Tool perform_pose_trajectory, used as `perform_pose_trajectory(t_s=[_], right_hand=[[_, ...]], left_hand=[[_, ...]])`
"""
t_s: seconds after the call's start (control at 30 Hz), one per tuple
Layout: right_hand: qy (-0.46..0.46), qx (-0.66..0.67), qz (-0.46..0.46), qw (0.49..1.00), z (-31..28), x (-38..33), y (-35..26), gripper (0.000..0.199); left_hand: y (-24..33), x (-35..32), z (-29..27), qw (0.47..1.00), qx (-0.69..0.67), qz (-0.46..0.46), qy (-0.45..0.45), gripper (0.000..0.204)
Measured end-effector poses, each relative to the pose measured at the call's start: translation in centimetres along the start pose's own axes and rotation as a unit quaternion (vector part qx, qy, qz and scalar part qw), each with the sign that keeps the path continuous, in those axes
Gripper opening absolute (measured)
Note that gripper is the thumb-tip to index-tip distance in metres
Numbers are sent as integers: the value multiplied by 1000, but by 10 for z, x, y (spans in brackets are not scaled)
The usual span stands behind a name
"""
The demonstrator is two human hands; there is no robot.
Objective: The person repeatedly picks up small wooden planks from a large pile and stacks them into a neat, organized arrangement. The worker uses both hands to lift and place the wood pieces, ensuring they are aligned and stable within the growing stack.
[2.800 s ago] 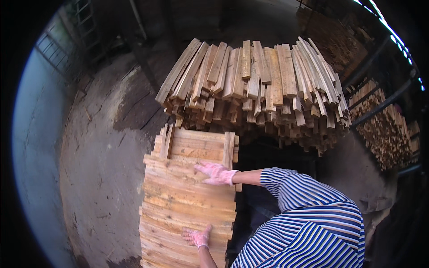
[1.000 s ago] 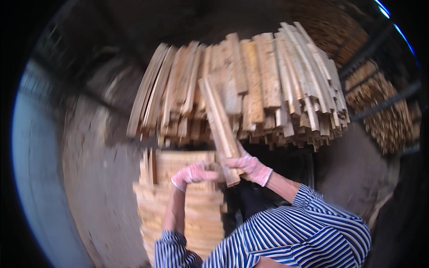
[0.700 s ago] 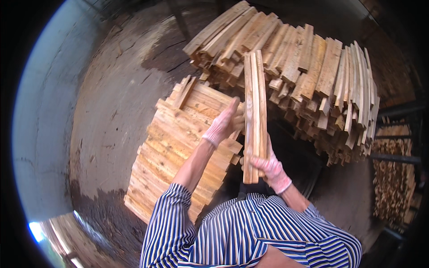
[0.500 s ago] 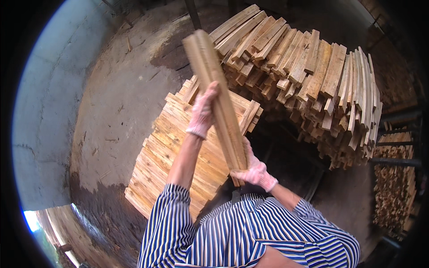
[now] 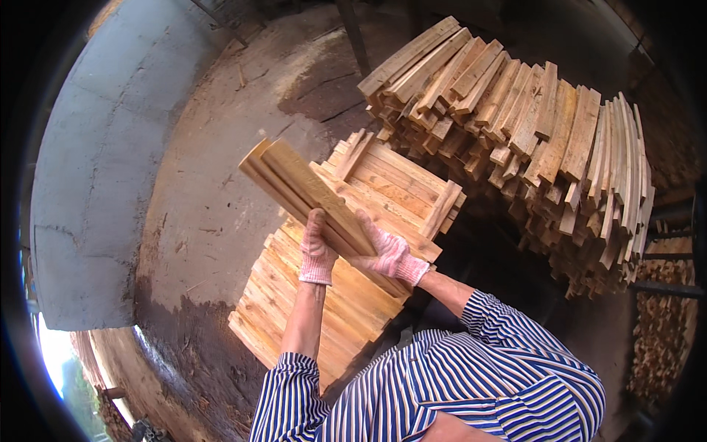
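A bundle of wooden planks (image 5: 309, 188) slants across the middle of the view, its far end up and to the left. My left hand (image 5: 317, 252), in a pinkish-white knit glove, is closed on the bundle's left side. Gloved likewise, my right hand (image 5: 387, 250) grips it from the right, nearer its lower end. Beneath the bundle lies a stack of flat boards (image 5: 276, 309) laid side by side. Two short crosspieces, one of them a wooden strip (image 5: 442, 210), rest on the stack's far part. Whether the bundle touches the stack I cannot tell.
A tall pile of loose planks (image 5: 530, 125) stands at the far right, ends facing me. Along the left runs a grey wall (image 5: 88, 191), with a dirt floor (image 5: 199, 214) beside it. More stacked wood (image 5: 663, 317) sits behind dark bars at the right edge.
The plank bundle has come down and swung leftward, its far end tilting to the left. My right hand has shifted up along it, closer to my left hand. The view has turned slightly.
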State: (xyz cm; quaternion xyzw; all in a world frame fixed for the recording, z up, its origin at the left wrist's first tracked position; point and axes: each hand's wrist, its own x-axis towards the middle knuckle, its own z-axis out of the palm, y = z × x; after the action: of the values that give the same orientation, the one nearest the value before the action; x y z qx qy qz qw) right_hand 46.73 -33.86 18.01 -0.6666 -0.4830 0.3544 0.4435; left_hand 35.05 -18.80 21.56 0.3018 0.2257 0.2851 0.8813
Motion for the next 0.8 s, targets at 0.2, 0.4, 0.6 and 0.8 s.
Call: perform_pose_trajectory(t_s=[0.2,0.4,0.6,0.8], right_hand=[[-41,-75,24,996,-26,39,29,87],[-55,-263,141,953,-60,132,126,71],[-115,-304,121,938,-18,130,142,79],[-171,-84,62,980,-44,130,87,92]], left_hand=[[-74,13,-85,969,74,17,234,77],[-107,13,-110,932,-102,-28,346,85],[-108,52,-95,938,-65,-69,333,92],[-96,111,-120,923,306,-86,215,92]])
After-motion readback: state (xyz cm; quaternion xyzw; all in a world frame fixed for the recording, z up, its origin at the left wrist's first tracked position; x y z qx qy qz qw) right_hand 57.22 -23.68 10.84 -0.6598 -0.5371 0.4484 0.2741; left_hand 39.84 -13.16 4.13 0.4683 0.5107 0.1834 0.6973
